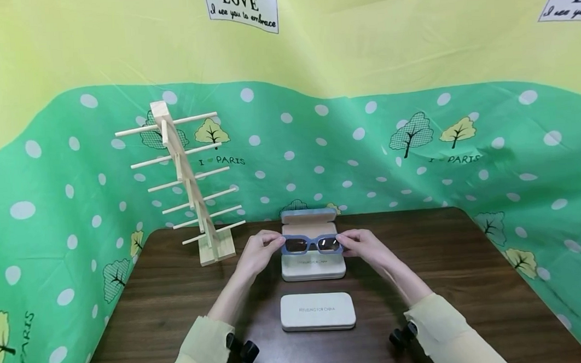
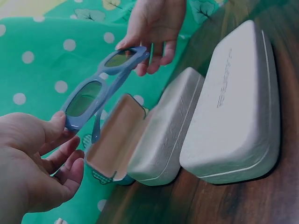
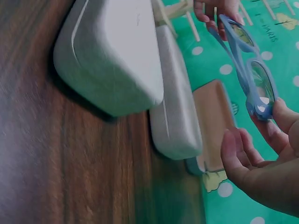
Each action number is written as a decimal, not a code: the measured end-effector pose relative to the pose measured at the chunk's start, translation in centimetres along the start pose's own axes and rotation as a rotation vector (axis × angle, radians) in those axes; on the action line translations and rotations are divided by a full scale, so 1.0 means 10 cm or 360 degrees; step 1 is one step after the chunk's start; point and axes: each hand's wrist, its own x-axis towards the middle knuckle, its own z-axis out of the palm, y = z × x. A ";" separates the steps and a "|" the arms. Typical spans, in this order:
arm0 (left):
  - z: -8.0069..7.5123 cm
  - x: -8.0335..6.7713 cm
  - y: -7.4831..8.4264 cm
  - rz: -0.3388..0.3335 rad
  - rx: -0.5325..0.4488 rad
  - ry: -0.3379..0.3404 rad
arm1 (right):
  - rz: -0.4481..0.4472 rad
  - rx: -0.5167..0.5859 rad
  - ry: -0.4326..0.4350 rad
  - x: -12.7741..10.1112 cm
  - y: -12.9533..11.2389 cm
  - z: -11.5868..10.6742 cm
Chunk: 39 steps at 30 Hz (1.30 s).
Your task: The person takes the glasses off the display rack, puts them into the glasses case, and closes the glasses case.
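Blue-framed sunglasses [image 1: 312, 244] with dark lenses sit above two pale cream glasses cases [image 1: 317, 311], one showing a tan lining, on a dark brown wood-grain table [image 1: 473, 281]. Behind, a green backdrop [image 1: 368, 150] carries white polka dots and tree prints under yellow, beside a light natural-wood rack [image 1: 192, 186].
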 end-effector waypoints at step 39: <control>0.30 0.79 -0.54 -0.0312 0.0053 0.0149 | 0.0299 -0.0044 0.0380 0.95 0.36 -0.03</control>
